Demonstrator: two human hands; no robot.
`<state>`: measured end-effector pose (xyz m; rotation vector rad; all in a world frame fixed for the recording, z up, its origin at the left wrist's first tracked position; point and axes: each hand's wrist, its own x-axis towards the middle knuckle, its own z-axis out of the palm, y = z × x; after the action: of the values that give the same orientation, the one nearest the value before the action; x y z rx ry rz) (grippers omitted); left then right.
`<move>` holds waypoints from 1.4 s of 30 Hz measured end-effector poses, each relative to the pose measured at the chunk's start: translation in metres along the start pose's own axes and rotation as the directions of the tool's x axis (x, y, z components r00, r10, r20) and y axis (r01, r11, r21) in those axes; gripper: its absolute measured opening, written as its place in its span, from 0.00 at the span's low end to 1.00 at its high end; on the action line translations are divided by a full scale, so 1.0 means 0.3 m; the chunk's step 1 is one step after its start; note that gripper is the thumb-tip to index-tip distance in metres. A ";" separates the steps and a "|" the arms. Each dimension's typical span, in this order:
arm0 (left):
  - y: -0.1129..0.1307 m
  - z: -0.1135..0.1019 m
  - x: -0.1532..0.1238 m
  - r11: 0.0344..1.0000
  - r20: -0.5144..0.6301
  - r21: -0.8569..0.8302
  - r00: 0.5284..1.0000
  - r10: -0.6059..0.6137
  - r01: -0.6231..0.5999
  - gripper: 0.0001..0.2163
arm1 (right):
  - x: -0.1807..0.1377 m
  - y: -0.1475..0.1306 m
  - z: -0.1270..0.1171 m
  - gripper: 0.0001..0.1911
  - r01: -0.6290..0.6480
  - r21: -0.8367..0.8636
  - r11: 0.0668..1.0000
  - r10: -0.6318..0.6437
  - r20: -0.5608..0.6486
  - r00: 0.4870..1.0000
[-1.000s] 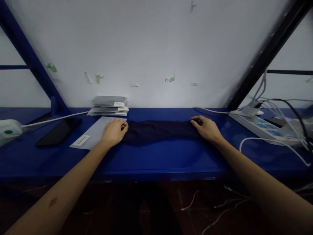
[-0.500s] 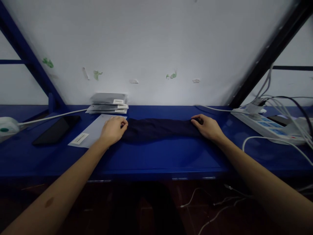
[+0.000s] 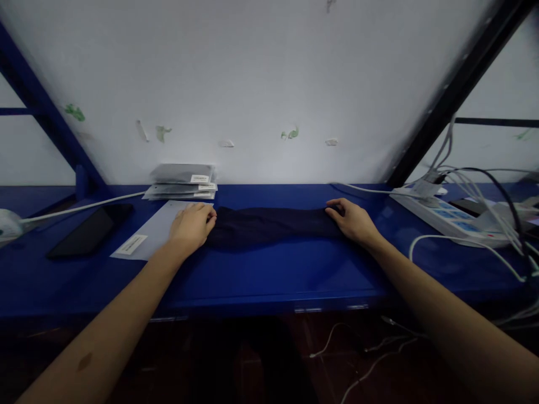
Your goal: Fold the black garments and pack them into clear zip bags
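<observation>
A long strip of dark navy cloth lies across the blue tabletop, slightly wrinkled. My left hand is closed on its left end, thumb and fingers pinching the fabric. The right end is pinched between the thumb and fingers of my right hand. Under and beside my left hand lies a flat translucent plastic bag with a white label. What kind of cloth piece this is, I cannot tell.
Several labelled plastic bags are stacked against the white wall. A black phone lies at the left by a white cable. On the right are a power strip and tangled cables. More cables hang below the blue table's front edge.
The view has shifted slightly, so everything sits a little further left and lower. Both hands keep hold of the cloth's ends, and the cloth stays in place.
</observation>
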<state>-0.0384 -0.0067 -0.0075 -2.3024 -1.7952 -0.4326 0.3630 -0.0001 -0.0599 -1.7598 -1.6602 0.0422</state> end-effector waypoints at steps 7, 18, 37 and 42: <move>0.006 -0.008 -0.003 0.994 0.003 0.096 0.999 0.042 -0.042 0.07 | 0.004 0.003 -0.001 0.19 -0.021 0.005 1.000 0.022 -0.056 0.998; 0.085 -0.063 -0.013 0.971 -0.164 0.188 0.970 0.180 -0.148 0.11 | -0.003 -0.024 -0.012 0.21 -0.019 0.054 0.998 0.023 -0.072 0.997; 0.527 -0.005 -0.193 0.926 -0.045 -0.202 0.947 0.317 -0.320 0.13 | -0.007 -0.062 -0.032 0.21 -0.010 0.243 0.970 0.045 -0.141 0.989; 0.531 -0.011 -0.191 0.941 -0.024 -0.158 0.954 0.299 -0.299 0.13 | -0.007 -0.081 -0.028 0.18 -0.033 0.438 0.898 0.092 -0.113 0.989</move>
<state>0.1025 -0.0998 -0.0193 -2.6276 -1.4195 -0.5407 0.3456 -0.0075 -0.0424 -1.4384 -1.3691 0.2994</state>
